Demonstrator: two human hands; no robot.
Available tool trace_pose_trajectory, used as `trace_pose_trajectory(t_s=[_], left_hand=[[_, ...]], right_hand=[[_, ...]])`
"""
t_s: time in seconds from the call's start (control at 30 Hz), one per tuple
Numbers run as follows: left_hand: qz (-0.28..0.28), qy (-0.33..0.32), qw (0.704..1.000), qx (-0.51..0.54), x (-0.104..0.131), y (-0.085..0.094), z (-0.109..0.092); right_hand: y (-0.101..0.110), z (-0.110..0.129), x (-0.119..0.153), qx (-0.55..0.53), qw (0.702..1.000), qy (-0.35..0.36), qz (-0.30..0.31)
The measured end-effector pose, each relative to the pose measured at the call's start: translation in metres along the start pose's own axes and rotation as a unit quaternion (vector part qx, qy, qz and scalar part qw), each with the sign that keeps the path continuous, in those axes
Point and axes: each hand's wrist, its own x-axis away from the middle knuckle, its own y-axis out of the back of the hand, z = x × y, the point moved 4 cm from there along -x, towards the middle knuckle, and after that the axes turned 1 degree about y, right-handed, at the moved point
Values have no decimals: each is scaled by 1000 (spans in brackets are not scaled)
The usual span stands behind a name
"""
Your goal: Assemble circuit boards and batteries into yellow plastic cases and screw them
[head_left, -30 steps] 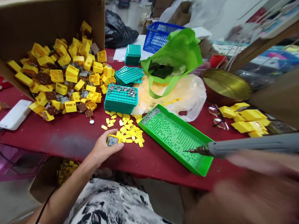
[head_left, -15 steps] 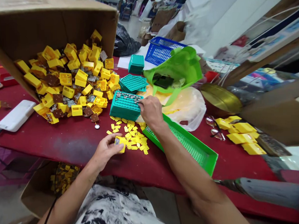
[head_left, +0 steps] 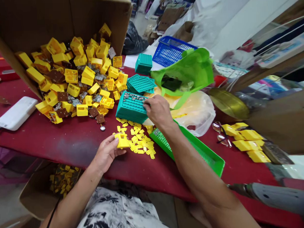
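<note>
My left hand point(head_left: 107, 152) grips a small yellow plastic housing point(head_left: 122, 141) between thumb and fingers, above the front of the table. Its side with square openings shows. My right hand point(head_left: 160, 111) is at the right end of a stack of teal ribbed trays point(head_left: 132, 109), fingertips pinched together. Whatever they hold, if anything, is hidden. Small round silvery metal pieces point(head_left: 133, 96) lie along the top tray. Just in front of the stack, many flat yellow plastic pieces point(head_left: 142, 143) are scattered on the red cloth.
A tipped cardboard box point(head_left: 98, 11) spills yellow housings point(head_left: 72, 76) at left. A green perforated tray point(head_left: 205, 155) lies under my right forearm. Behind are a green bag point(head_left: 199, 67) and blue basket point(head_left: 176, 50). Glasses point(head_left: 224, 139) and a grey-handled tool point(head_left: 274, 194) are at right.
The yellow housing in my left hand has been turned, so its grey-filled opening no longer faces me. My right hand stays at the teal trays. The whole view has shifted slightly.
</note>
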Motion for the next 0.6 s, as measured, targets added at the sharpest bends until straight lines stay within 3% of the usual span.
trace_pose_trajectory(t_s=[0.3,0.6], left_hand=[[5,2,1000,11,4,5,3],[5,-9,1000,11,3,3,4]], right_hand=[[-4,-7,-13,1,999,11,31],[1,-6,-6,-25,998,0,54]])
